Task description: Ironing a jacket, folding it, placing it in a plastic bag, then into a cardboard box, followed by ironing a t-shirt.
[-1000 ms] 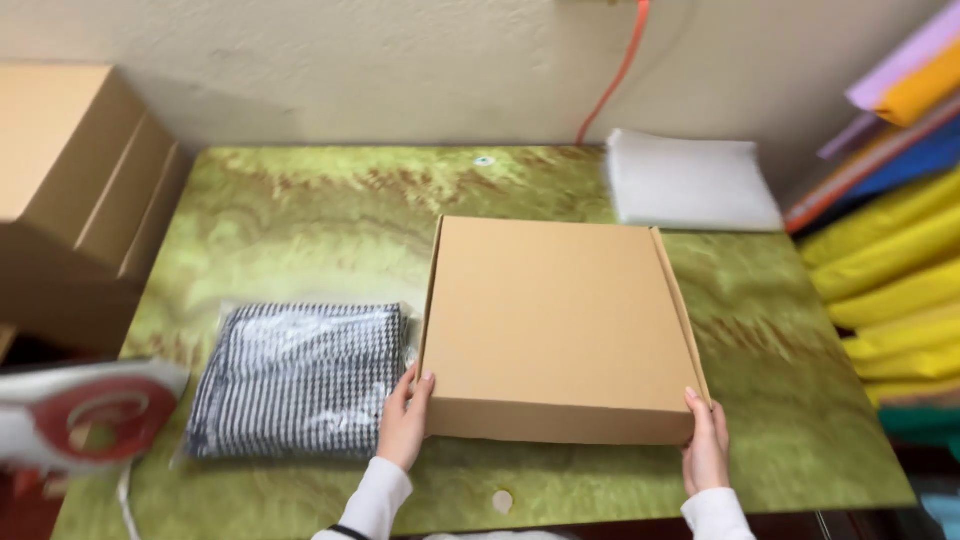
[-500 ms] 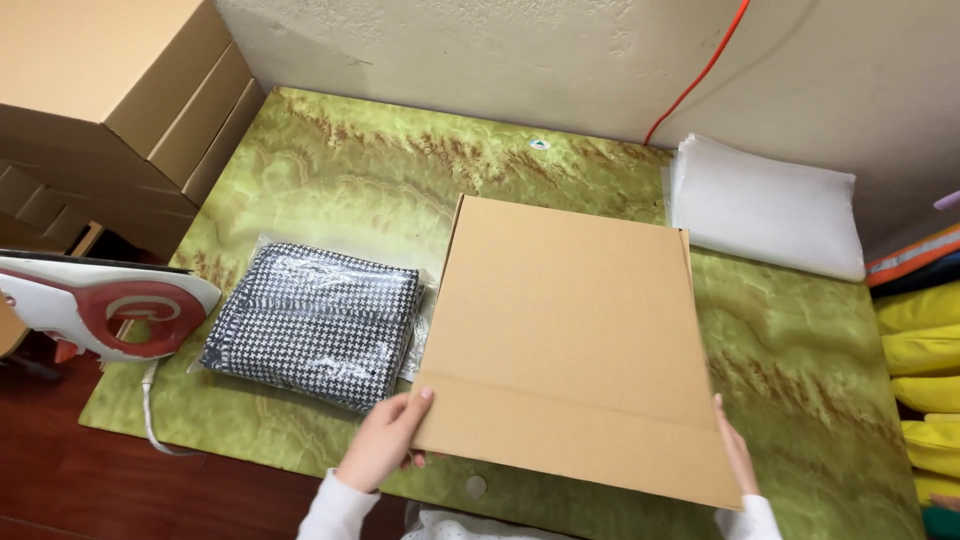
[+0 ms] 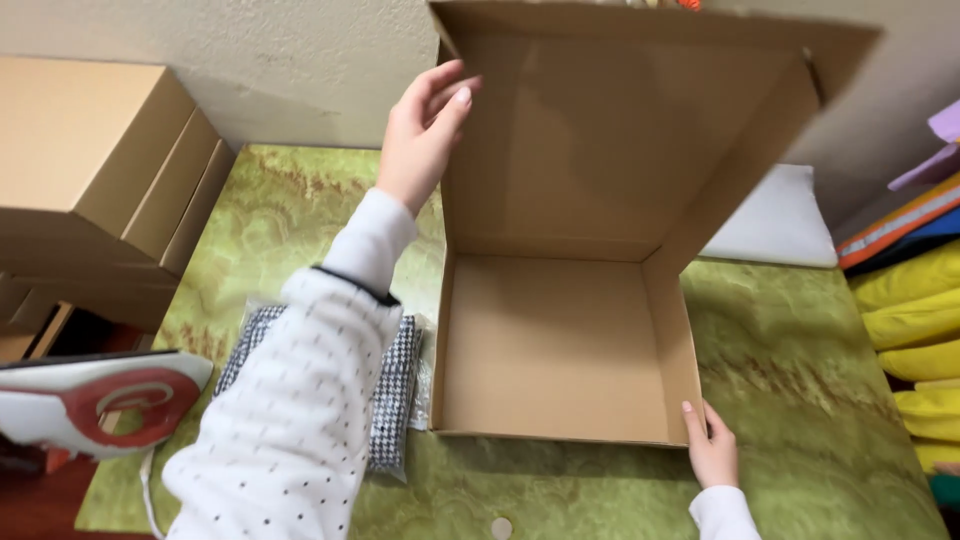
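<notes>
Both hands work the box (image 3: 555, 345): left hand (image 3: 420, 135) props the lid (image 3: 610, 130) up toward 12 o'clock, fingers apparently loose, while right hand (image 3: 712, 450) clasps the 5 o'clock corner, steadying it on the worktop (image 3: 800, 400).

The open box (image 3: 556, 345) is matt brown cardboard, smooth inside. The counter (image 3: 800, 400) has a glossy green marbled surface. The houndstooth cloth (image 3: 395, 390) lies in shiny clear plastic wrap.

Tan box (image 3: 556, 345); houndstooth black-white cloth (image 3: 395, 390); green marbled table (image 3: 800, 380).
</notes>
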